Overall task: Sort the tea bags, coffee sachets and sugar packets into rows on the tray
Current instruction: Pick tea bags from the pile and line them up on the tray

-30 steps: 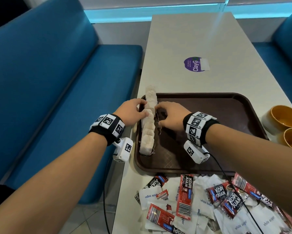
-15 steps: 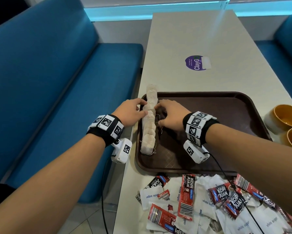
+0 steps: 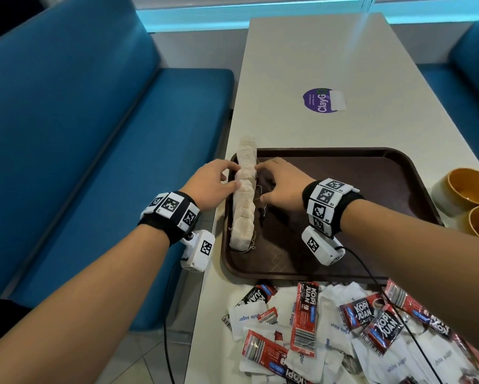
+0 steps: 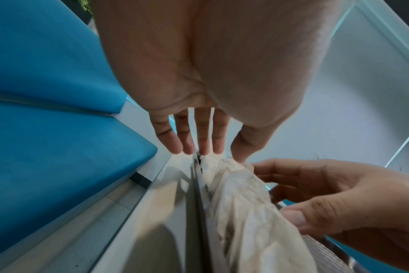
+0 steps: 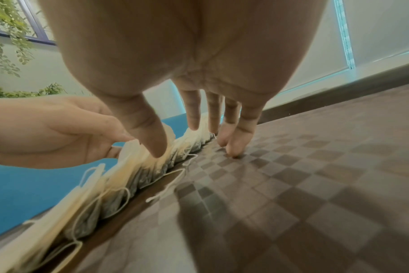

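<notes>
Tea bags [image 3: 245, 195] in one overlapped row along the tray's [image 3: 343, 206] left edge, long axis running from near edge to far edge, far end poking past the far rim. Flanked mid-row on both sides — left hand [image 3: 209, 182] outside the left rim, fingers [image 4: 200, 133] straight and slightly spread, tips against the row; right hand [image 3: 278, 184] inside on the tray floor, fingers [image 5: 193, 112] straight and loose, thumb pressing a bag's top. Nothing gripped, only squeezed between. Probably squaring the row up. Coffee sachets [image 3: 304, 320] and sugar packets [image 3: 246, 317] heaped on the table [image 3: 316, 51] past the tray's near edge, nearer the right forearm — likely next. Two orange bowls [image 3: 471, 189] off the right edge.
</notes>
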Demonstrator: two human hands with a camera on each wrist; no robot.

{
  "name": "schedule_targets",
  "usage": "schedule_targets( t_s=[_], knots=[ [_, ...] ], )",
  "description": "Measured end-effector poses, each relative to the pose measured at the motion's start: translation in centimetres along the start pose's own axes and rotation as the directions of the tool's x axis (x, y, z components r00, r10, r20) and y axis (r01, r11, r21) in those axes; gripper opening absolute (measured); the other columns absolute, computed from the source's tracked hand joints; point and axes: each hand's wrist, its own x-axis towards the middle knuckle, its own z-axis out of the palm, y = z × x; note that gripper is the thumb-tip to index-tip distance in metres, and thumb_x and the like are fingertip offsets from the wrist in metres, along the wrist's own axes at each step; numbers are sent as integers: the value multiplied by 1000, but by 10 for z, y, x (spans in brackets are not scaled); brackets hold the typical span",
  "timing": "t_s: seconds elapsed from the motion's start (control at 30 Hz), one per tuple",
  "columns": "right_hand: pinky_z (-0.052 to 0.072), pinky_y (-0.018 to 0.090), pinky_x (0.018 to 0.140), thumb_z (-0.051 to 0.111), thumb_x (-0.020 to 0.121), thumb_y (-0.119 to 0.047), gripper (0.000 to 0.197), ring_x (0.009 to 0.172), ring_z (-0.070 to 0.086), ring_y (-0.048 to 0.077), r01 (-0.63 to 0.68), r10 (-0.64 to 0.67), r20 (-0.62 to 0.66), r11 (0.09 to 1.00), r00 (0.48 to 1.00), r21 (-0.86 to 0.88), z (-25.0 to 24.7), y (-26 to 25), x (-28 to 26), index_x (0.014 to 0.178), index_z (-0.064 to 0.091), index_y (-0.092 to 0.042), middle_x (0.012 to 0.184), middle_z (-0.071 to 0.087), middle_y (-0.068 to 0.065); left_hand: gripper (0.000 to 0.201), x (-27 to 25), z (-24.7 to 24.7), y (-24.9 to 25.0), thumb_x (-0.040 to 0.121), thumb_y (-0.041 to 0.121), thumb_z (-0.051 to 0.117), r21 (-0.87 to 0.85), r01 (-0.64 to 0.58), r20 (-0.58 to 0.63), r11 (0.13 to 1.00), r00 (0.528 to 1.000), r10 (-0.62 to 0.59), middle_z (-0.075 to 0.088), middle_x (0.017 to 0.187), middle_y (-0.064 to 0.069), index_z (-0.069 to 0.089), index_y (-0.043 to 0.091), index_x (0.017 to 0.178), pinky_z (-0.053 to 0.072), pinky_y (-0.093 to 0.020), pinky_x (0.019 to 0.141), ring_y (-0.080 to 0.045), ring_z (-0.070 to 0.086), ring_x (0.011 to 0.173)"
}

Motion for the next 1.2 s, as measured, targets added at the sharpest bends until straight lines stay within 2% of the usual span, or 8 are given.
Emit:
schedule_targets(
  t_s=[0.1, 0.23, 0.4, 0.53, 0.7, 0.93, 1.1, 1.2],
  knots=[
    [48, 30, 96, 76, 86, -24, 47, 116, 59, 18, -16, 17, -17, 999, 1000, 39, -2, 0, -10, 130, 60, -24, 124, 62, -1, 24, -5, 0, -3, 98, 32, 63, -27, -25, -31, 999, 999, 24, 60, 107, 15, 65, 27, 121, 40, -16, 73, -6, 55, 90],
    [50, 28, 94, 74, 88, -25, 25, 110, 63, 15, -24, 22, 36, 998, 999, 57, 0, -3, -19, 113, 68, -24, 113, 68, -5, 5, -13, 4, -7, 94, 28, 67, -65, 21, -44, 998, 999, -24, 65, 90, 12, 66, 27, 98, 46, -23, 72, -9, 59, 76],
    [40, 22, 91, 72, 91, -23, 42, 121, 59, 16, 8, -10, 60, 999, 998, 43, 0, -15, -29, 132, 63, -24, 129, 64, -2, 10, -25, 7, -5, 92, 32, 72, -40, 17, -34, 999, 999, -19, 60, 74, 15, 65, 26, 95, 39, -15, 59, 1, 53, 60],
    [37, 22, 91, 72, 92, -22, 49, 120, 57, 15, 27, -31, 67, 998, 997, 50, 0, -19, -35, 139, 60, -25, 135, 62, 0, 22, -31, 8, -4, 94, 37, 69, 29, 23, 41, 999, 999, -24, 66, 85, 8, 66, 31, 115, 40, -19, 60, -4, 57, 69],
    [39, 21, 89, 74, 91, -23, 42, 100, 53, 5, 26, -34, 90, 996, 995, 84, 2, -17, -36, 131, 65, -25, 115, 62, -9, 28, -36, 9, -2, 92, 34, 71, -109, 39, -3, 993, 999, -40, 70, 100, 10, 56, 30, 115, 49, -24, 72, -8, 62, 79],
    [46, 24, 86, 73, 86, -20, 24, 106, 62, 13, 9, -10, 12, 997, 1000, 78, 7, -15, -27, 109, 69, -25, 113, 65, -7, 32, -41, 14, -5, 88, 23, 73, -200, 28, -45, 979, 998, -37, 70, 95, 2, 46, 23, 104, 59, -39, 75, -14, 60, 72],
    [48, 20, 74, 72, 87, -19, 10, 91, 65, 9, 16, -18, 13, 991, 1000, 130, 5, -14, -29, 93, 73, -26, 94, 69, -9, 13, -46, 14, -7, 89, 27, 73, -143, 22, -75, 990, 997, -33, 62, 77, 12, 62, 26, 95, 47, -24, 63, -6, 54, 62],
    [46, 15, 72, 74, 88, -24, 12, 92, 66, 7, 32, -37, 39, 991, 999, 130, 8, -17, -31, 99, 75, -25, 96, 71, -9, 13, -48, 15, -10, 90, 26, 73, -73, -7, -74, 997, 997, 2, 61, 96, 10, 66, 27, 101, 43, -17, 66, -5, 59, 71]
  ],
)
